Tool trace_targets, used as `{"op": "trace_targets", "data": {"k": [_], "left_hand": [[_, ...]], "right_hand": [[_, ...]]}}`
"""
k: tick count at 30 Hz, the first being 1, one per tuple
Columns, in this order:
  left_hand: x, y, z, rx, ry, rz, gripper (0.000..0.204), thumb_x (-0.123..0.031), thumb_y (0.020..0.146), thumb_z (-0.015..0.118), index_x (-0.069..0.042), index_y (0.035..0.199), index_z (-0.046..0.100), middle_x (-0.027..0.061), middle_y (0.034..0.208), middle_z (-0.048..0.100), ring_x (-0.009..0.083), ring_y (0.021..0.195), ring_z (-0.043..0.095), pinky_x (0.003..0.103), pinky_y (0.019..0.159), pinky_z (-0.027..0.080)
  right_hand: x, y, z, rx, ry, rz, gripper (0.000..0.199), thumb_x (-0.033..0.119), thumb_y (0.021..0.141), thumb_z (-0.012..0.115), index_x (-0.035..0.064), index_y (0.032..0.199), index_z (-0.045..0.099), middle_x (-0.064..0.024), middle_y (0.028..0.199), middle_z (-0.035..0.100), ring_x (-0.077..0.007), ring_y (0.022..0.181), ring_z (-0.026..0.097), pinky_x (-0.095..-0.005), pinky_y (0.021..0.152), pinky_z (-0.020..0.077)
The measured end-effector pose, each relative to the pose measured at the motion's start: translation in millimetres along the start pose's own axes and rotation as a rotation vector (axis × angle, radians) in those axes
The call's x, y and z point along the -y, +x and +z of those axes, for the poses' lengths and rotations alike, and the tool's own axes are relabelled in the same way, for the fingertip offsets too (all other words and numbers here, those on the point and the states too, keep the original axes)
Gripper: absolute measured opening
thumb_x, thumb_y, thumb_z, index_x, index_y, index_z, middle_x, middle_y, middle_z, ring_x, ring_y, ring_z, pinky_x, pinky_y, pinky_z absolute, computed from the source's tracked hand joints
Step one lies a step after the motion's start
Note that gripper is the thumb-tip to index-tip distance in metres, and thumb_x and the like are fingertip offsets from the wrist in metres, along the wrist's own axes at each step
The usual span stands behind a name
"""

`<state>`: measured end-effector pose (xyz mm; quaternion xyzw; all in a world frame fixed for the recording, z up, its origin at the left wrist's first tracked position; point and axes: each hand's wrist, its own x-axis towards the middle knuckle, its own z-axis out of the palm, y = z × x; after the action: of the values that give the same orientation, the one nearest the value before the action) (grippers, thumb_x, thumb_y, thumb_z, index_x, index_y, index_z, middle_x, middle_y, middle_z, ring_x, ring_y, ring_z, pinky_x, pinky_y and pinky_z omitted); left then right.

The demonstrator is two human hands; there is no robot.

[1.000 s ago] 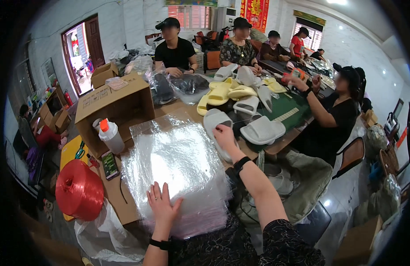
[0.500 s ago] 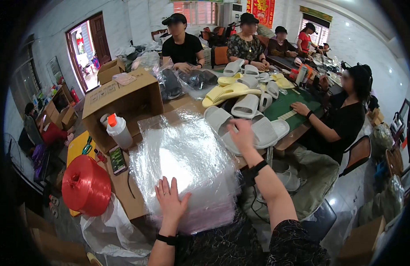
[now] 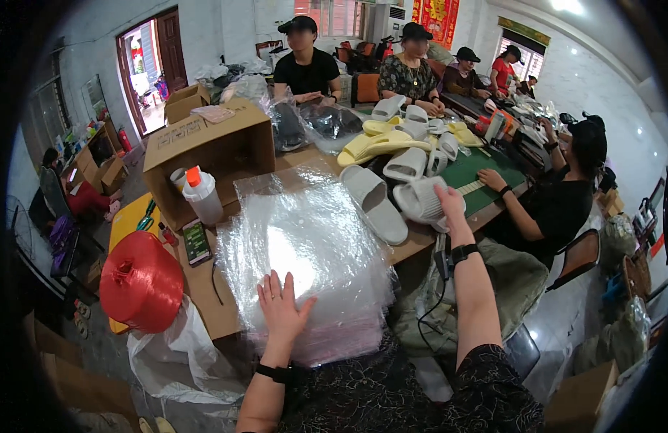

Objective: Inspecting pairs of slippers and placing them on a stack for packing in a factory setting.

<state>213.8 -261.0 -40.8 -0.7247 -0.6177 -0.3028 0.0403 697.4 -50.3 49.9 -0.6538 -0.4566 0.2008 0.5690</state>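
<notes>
My left hand [image 3: 283,307] lies flat, fingers spread, on a stack of clear plastic bags [image 3: 326,267] at the table's near edge. To the right, my right hand [image 3: 451,205] has its fingers closed on the near right end of a light grey slide sandal [image 3: 418,198], which is tilted over the table edge. Another light grey slide sandal [image 3: 381,213] rests just left of it, beside the bags. Behind these sits a pile of grey and yellow slide sandals [image 3: 363,149].
An open cardboard box [image 3: 211,119] stands back left, with a white bottle with an orange cap [image 3: 202,196] before it. A phone [image 3: 197,243] and a red twine roll [image 3: 140,281] lie nearer. Co-workers sit across and to the right, by a green mat [image 3: 496,191].
My right hand has moved right and closed on a grey slide sandal, which has shifted and tilted away from the one beside it. My left hand stays flat on the bags.
</notes>
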Motion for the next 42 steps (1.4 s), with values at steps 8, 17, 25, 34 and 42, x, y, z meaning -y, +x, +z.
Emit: {"op": "trace_targets", "data": {"k": [8,17,25,34,42], "left_hand": [[-2,2,-1,-0.006,0.017,0.000,0.082,-0.062,0.091,0.064,-0.006,0.149,0.050,0.0309,0.156,0.038,0.0461,0.148,0.030,0.060,0.123,0.015],[-1,-1,2,-0.031,0.011,0.020,0.081,-0.059,0.090,0.067,-0.003,0.146,0.051,0.0330,0.154,0.039,0.0483,0.146,0.032,0.060,0.123,0.017],[0,-1,3,-0.047,0.020,0.034,0.081,-0.059,0.090,0.068,-0.004,0.147,0.050,0.0327,0.155,0.037,0.0481,0.147,0.031,0.060,0.123,0.016],[-3,1,-1,-0.031,0.047,0.018,0.081,-0.059,0.090,0.068,-0.004,0.147,0.051,0.0318,0.155,0.038,0.0467,0.147,0.032,0.059,0.123,0.017],[2,0,3,-0.026,0.037,0.029,0.080,-0.056,0.087,0.071,-0.001,0.143,0.055,0.0320,0.153,0.041,0.0466,0.147,0.032,0.060,0.123,0.017]], "right_hand": [[112,24,4,0.134,0.758,0.005,0.030,0.026,0.105,0.062,-0.0023,0.113,0.068,-0.0050,0.106,0.071,-0.0150,0.095,0.064,-0.0322,0.085,0.0499],[204,-49,10,0.424,0.854,-0.136,0.030,0.020,0.105,0.060,-0.0026,0.124,0.063,-0.0059,0.119,0.068,-0.0147,0.107,0.061,-0.0306,0.095,0.0471],[244,-170,33,0.677,0.909,-0.133,0.044,0.010,0.102,0.058,-0.0047,0.142,0.046,-0.0135,0.134,0.061,-0.0206,0.118,0.059,-0.0334,0.106,0.0451],[240,-243,85,0.835,1.081,0.029,0.049,0.002,0.102,0.051,-0.0007,0.149,0.038,-0.0118,0.143,0.054,-0.0206,0.131,0.053,-0.0355,0.113,0.0417],[208,-287,149,0.760,1.115,0.268,0.052,-0.004,0.098,0.050,-0.0023,0.149,0.037,-0.0159,0.146,0.050,-0.0263,0.136,0.049,-0.0386,0.117,0.0380]]}}
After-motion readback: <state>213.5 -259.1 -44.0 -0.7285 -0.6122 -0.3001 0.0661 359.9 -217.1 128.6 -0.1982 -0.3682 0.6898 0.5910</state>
